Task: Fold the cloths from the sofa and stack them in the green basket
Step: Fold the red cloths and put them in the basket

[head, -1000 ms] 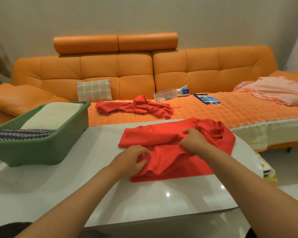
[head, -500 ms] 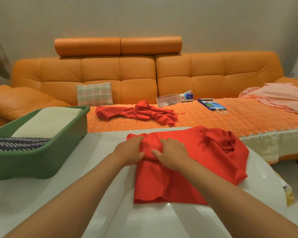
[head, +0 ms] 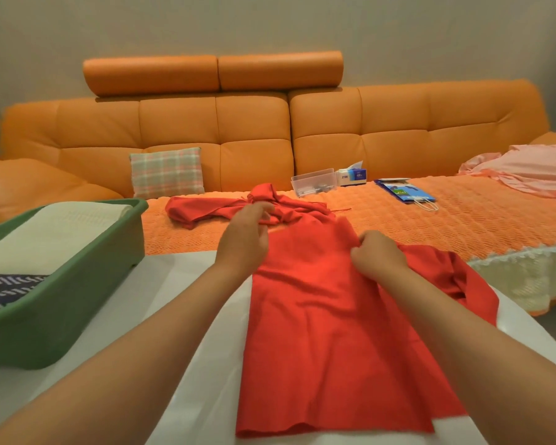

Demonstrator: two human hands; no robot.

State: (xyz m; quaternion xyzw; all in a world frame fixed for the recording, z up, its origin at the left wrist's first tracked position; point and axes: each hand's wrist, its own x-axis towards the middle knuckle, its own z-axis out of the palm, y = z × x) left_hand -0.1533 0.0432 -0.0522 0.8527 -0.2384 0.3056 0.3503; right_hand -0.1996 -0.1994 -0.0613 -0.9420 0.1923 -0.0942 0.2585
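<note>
Far left on the white counter (head: pixel 174 268) sits the green basket (head: pixel 61 316), with a cream folded cloth (head: pixel 61 232) and a navy striped cloth (head: pixel 7 290) inside. My left hand (head: pixel 243 242) pinches the raised top edge of the red cloth (head: pixel 328 332) spread on the counter, and my right hand (head: pixel 377 256) has its fingers clenched on that same edge. Beyond, a second red cloth (head: pixel 203 211) and, far right, a pink cloth (head: pixel 533 168) lie on the orange sofa (head: pixel 254 130)
</note>
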